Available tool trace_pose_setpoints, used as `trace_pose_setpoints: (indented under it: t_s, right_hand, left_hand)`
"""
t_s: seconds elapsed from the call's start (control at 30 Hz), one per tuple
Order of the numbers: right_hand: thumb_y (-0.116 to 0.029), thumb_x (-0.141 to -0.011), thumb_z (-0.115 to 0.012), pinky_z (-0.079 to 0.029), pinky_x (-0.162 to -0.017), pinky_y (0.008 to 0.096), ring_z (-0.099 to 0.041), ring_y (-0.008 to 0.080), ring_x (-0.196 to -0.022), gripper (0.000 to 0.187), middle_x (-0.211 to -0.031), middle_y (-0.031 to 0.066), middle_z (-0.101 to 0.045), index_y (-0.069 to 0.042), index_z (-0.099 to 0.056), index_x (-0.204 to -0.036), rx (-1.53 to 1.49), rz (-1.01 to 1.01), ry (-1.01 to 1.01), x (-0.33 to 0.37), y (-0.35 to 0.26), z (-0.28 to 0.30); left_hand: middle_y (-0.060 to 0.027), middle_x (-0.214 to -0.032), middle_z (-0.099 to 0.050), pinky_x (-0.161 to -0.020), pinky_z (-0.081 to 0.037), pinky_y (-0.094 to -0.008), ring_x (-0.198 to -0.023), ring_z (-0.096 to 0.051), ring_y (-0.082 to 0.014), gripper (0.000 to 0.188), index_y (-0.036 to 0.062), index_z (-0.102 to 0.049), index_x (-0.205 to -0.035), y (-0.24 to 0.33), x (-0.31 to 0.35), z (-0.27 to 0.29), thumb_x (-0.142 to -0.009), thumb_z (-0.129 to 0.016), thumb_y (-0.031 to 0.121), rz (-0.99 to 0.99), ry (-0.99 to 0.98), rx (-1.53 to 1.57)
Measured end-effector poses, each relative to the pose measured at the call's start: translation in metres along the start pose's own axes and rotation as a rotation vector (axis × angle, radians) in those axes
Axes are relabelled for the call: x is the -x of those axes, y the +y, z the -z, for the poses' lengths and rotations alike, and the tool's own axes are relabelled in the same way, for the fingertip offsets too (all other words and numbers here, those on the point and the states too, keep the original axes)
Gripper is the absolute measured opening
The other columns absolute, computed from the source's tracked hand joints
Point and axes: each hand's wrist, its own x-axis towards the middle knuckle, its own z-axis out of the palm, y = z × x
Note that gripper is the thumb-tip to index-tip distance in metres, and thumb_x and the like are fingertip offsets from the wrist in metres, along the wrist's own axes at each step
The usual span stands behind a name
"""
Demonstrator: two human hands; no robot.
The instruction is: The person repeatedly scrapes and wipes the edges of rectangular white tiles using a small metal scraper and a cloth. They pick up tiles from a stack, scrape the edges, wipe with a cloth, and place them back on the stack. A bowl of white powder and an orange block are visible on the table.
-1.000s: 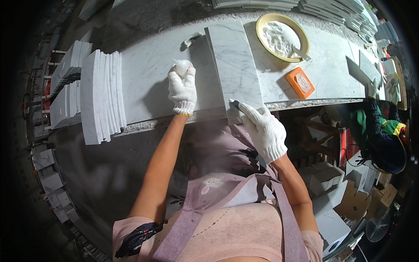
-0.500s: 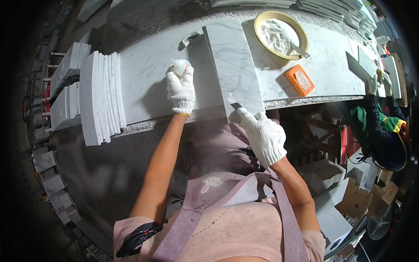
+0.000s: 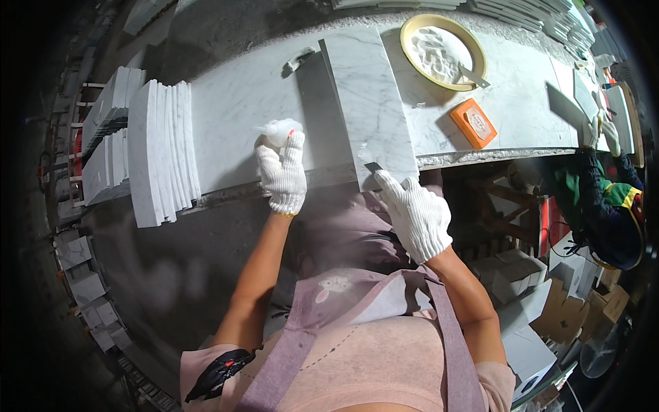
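My left hand [image 3: 283, 180], in a white knit glove, is closed round a small translucent white squeeze bottle [image 3: 278, 130]. Its nozzle points left, above the marble worktop. My right hand [image 3: 417, 218], gloved too, grips a putty knife [image 3: 373, 167]; only its dark blade shows, the handle being hidden by the fingers. That blade lies at the near end of a long grey-veined marble slab [image 3: 371, 93], beside a small whitish smear [image 3: 362, 152]. The slab rests across the worktop with its near end at the front edge.
Upright marble tiles [image 3: 156, 154] stand at the left. Beyond the slab on the right are a yellow bowl [image 3: 406, 51] of white powder with a scraper [image 3: 473, 77] and an orange box [image 3: 473, 123]. A co-worker's gloved hands [image 3: 598, 130] handle a tile at far right.
My left hand has drawn back toward me with the squeeze bottle, which has tipped so its nozzle points left. My right hand and the putty knife stay almost where they were.
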Motion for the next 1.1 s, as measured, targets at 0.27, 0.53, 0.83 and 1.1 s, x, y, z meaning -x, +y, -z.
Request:
trace_pose_setpoints:
  t_s: [0.27,0.53,0.83,1.1]
  right_hand:
    - [-0.025,-0.101,-0.067,-0.055,-0.062,0.0428,-0.071,0.0308,-0.074,0.039,-0.095,0.0106,-0.070,-0.022,-0.068,-0.140,-0.188,0.060,0.253,-0.018,0.004,-0.004]
    - [-0.032,-0.103,-0.061,-0.056,-0.066,0.0505,-0.074,0.0377,-0.081,0.028,-0.101,0.0167,-0.068,-0.029,-0.058,-0.131,-0.001,-0.030,-0.090,0.000,0.000,0.006]
    - [-0.022,-0.098,-0.071,-0.056,-0.065,0.0411,-0.072,0.0309,-0.079,0.041,-0.092,0.0129,-0.069,-0.023,-0.068,-0.140,-0.295,0.007,0.267,0.030,0.019,-0.016]
    - [-0.020,-0.097,-0.072,-0.058,-0.068,0.0412,-0.073,0.0306,-0.082,0.043,-0.099,0.0124,-0.071,-0.025,-0.069,-0.139,-0.424,-0.009,0.311,0.038,0.021,-0.034]
  left_hand:
    - [-0.0102,-0.131,-0.067,-0.105,-0.054,-0.0348,-0.118,-0.066,-0.0192,0.043,0.0031,-0.053,-0.137,0.016,0.012,0.004,-0.101,-0.075,0.008,0.001,-0.118,0.075]
    - [-0.0097,-0.133,-0.069,-0.106,-0.053,-0.0338,-0.119,-0.065,-0.0175,0.040,0.0031,-0.055,-0.135,0.027,0.012,0.016,-0.100,-0.073,0.002,-0.095,-0.227,-0.045]
    - [-0.0081,-0.126,-0.072,-0.102,-0.057,-0.0412,-0.120,-0.068,-0.0289,0.051,0.0145,-0.072,-0.133,0.018,0.018,0.036,-0.085,-0.086,0.003,-0.413,-0.369,-0.532]
    - [-0.0037,-0.128,-0.069,-0.114,-0.050,-0.0494,-0.122,-0.066,-0.0283,0.071,0.0194,-0.072,-0.133,0.024,0.015,0.033,-0.066,-0.086,0.001,-0.807,-0.403,-0.837]
